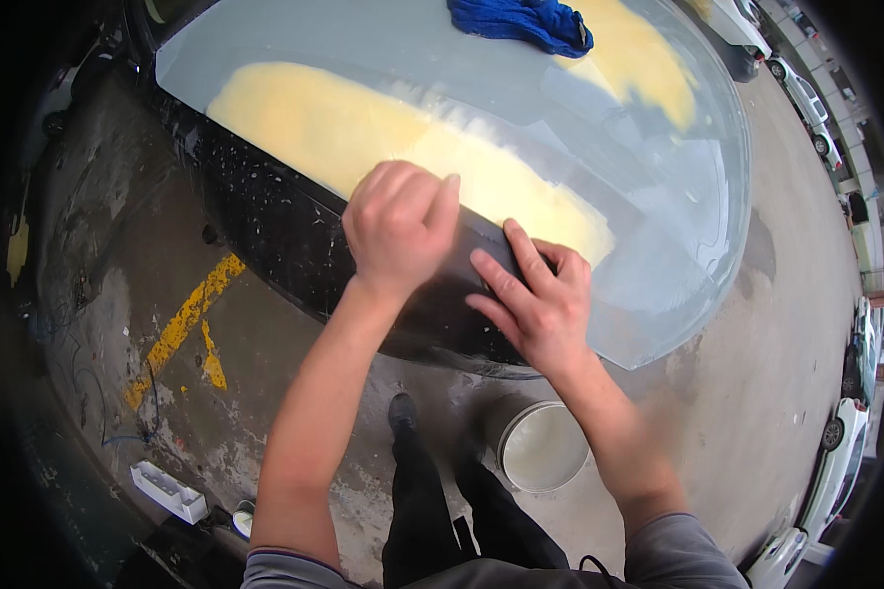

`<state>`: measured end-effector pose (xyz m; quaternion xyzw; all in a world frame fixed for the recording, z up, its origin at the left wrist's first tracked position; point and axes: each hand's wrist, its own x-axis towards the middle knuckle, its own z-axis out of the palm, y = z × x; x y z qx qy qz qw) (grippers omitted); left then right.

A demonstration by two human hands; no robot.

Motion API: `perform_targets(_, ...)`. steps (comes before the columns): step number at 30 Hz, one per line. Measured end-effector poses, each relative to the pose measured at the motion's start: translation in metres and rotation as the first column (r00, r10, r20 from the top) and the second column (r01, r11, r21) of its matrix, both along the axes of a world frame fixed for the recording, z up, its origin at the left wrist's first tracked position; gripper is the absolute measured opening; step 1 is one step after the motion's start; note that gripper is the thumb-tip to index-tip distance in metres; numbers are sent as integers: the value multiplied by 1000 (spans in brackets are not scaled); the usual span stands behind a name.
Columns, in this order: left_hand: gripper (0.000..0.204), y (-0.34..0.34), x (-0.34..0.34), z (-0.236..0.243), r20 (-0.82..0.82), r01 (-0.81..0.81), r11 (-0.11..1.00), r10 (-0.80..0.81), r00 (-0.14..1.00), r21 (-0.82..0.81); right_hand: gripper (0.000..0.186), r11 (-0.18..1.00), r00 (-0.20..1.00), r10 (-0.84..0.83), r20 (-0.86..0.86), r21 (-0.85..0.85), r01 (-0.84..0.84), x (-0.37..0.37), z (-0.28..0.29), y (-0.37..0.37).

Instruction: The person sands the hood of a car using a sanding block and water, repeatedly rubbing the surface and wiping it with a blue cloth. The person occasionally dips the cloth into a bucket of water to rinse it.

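Observation:
A car panel, seemingly a hood [658, 196], lies below me, grey with a long pale-yellow patch [304, 108] near its dark edge. My left hand [398, 221] is closed in a fist at that edge, thumb raised; what it holds, if anything, is hidden. Beside it, my right hand [545, 294] rests with fingers spread on a smooth dark-grey area [471, 250] between the hands. That area looks like a thin dark sheet over the edge, but I cannot tell for certain. Below runs the black, white-speckled car front [275, 216].
A blue cloth [525, 22] lies on the panel beside a second yellow patch [648, 64]. By my feet stands a white bucket [543, 447] of cloudy liquid. A white tray [170, 491] sits on the stained floor, left. Parked cars [805, 103] line the right.

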<state>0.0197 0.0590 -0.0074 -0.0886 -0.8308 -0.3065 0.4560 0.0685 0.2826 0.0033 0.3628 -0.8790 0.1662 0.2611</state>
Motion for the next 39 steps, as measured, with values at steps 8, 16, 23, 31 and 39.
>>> perform_targets(8,34,-13,-86,48,173,-105,994,101,980,18,50,998,999,-25,-46,-66,22,-93,33,-19)
perform_targets(16,30,26,-23,16,-15,43,999,-43,999,1,53,1000,999,-25,32,-3,25,-12,20,29)
perform_targets(23,29,42,-30,14,49,-3,1000,2,999,14,53,998,998,-43,36,-38,44,-24,12,38)
perform_targets(31,29,36,-79,46,147,-90,995,84,986,33,51,997,999,-10,-35,-73,8,-102,37,23)
perform_targets(39,27,54,-54,35,98,-69,998,68,993,-2,51,999,998,16,62,-38,-14,-63,34,54)
